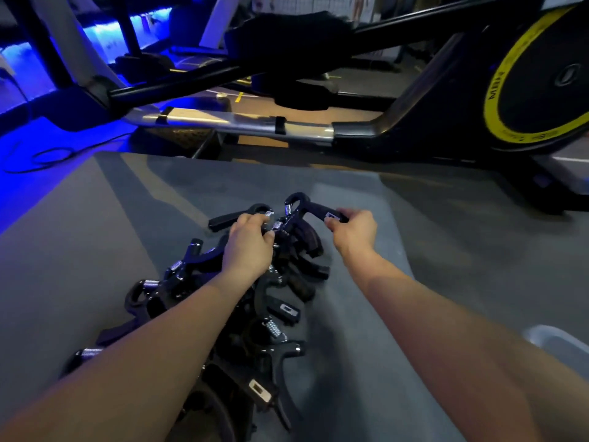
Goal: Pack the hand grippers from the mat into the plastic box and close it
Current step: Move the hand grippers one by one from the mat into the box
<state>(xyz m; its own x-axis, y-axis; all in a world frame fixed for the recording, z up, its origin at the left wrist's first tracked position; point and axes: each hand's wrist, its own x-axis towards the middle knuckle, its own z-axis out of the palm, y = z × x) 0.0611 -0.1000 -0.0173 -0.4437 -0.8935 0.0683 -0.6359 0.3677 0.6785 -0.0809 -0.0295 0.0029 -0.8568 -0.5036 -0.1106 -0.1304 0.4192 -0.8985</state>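
I see my right hand [352,231] pinching the handle of one black hand gripper [306,210], at the far end of the pile of hand grippers [229,314] on the grey mat [414,250]. My left hand [250,245] curls its fingers round another gripper [237,218] just beside it. The plastic box [554,342] shows only a corner, well behind my right fingers.

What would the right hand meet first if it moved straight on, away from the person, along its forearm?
Beyond the right hand and its held hand gripper lies only bare mat, then probably the exercise machine; depth is unclear.
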